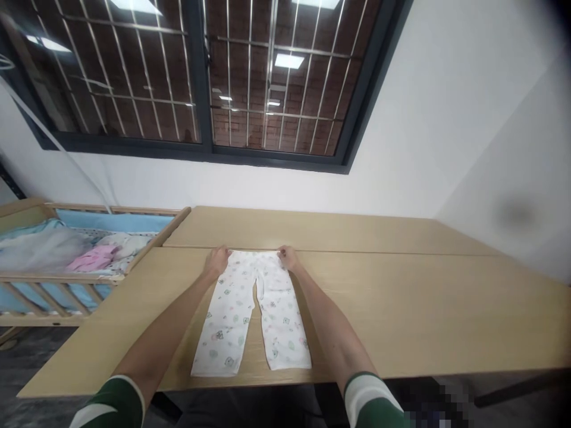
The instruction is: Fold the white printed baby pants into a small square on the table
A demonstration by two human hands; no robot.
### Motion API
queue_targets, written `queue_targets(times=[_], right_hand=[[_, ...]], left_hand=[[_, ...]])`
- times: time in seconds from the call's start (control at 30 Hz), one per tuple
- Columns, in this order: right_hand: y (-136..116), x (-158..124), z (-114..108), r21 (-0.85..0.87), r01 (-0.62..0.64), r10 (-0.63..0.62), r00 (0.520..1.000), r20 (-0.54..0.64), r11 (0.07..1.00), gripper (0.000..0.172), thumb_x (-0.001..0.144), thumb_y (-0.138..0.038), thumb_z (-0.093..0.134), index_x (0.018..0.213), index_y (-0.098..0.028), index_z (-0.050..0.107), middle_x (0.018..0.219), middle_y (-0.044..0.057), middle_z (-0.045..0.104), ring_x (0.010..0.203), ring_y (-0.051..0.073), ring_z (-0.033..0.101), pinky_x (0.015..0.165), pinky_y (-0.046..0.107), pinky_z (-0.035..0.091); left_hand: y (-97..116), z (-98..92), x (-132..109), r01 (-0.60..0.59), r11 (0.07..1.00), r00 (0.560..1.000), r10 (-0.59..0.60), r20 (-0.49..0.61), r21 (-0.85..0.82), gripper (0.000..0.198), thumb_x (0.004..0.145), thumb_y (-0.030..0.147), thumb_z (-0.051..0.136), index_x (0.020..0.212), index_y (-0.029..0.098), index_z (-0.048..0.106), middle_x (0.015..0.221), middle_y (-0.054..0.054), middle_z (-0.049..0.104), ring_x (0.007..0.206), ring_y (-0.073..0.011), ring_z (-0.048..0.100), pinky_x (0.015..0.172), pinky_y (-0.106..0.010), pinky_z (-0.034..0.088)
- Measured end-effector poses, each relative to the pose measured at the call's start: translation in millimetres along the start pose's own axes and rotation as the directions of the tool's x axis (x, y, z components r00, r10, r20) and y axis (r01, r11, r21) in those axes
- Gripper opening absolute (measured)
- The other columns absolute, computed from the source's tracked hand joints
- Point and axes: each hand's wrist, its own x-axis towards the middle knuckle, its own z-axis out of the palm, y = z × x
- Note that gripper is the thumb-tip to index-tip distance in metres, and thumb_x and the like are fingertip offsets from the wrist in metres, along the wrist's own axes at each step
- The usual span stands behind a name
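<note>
White baby trousers (250,309) with a small printed pattern lie flat on the wooden table (401,297), legs pointing toward me and waistband at the far side. My left hand (217,260) pinches the left corner of the waistband, fingers closed on the cloth. My right hand (288,257) grips the right corner of the waistband in the same way. Both arms reach forward along either side of the trousers.
A wooden cot (89,261) with blue lining stands at the left against the table, holding pink (94,258) and white clothes. A white wall and a dark barred window (200,77) rise behind the table. A second table top (312,229) adjoins at the back.
</note>
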Motion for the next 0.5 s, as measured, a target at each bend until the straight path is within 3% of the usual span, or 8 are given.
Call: queue_targets(times=[0.1,0.23,0.4,0.5], right_hand=[[17.4,5.0,11.0,-0.02,-0.014,0.013,0.999,-0.049,1.0,0.015,0.086,-0.01,0.061,0.094,-0.017,0.072,0.096,0.007,0.069,0.096,0.02,0.062,0.094,0.033,0.047],[31.5,12.0,17.4,-0.012,-0.033,0.032,0.999,-0.04,0.999,0.016,0.089,-0.012,0.062,0.099,-0.018,0.072,0.099,0.007,0.068,0.096,0.019,0.062,0.094,0.031,0.047],[36.6,20.4,19.9,0.05,-0.104,0.102,0.994,0.037,0.993,0.013,0.094,-0.015,0.062,0.102,-0.017,0.071,0.093,0.005,0.068,0.086,0.017,0.064,0.083,0.029,0.052],[35.8,22.9,16.4,0.097,-0.153,0.144,0.985,0.093,0.983,0.017,0.098,-0.023,0.063,0.113,-0.016,0.068,0.104,0.006,0.069,0.09,0.018,0.066,0.082,0.033,0.056]], left_hand=[[-0.1,12.3,10.9,0.013,0.999,1.0,-0.013,0.001,0.032,0.033,0.098,0.04,0.065,0.122,0.017,0.063,0.125,-0.01,0.065,0.112,-0.0243,0.064,0.097,-0.048,0.056],[-0.7,16.4,14.0,0.03,0.998,0.999,-0.031,0.021,0.057,0.034,0.098,0.041,0.065,0.122,0.017,0.064,0.125,-0.009,0.065,0.111,-0.0241,0.065,0.097,-0.047,0.056],[9.7,-0.3,1.8,0.034,0.995,0.999,-0.037,0.032,0.092,0.035,0.099,0.042,0.063,0.124,0.017,0.062,0.127,-0.009,0.064,0.112,-0.0247,0.064,0.098,-0.049,0.054],[35.3,-16.4,-13.5,0.016,0.992,1.0,-0.016,-0.002,0.129,0.043,0.099,0.039,0.059,0.135,0.016,0.055,0.143,-0.017,0.053,0.13,-0.0326,0.052,0.109,-0.054,0.044]])
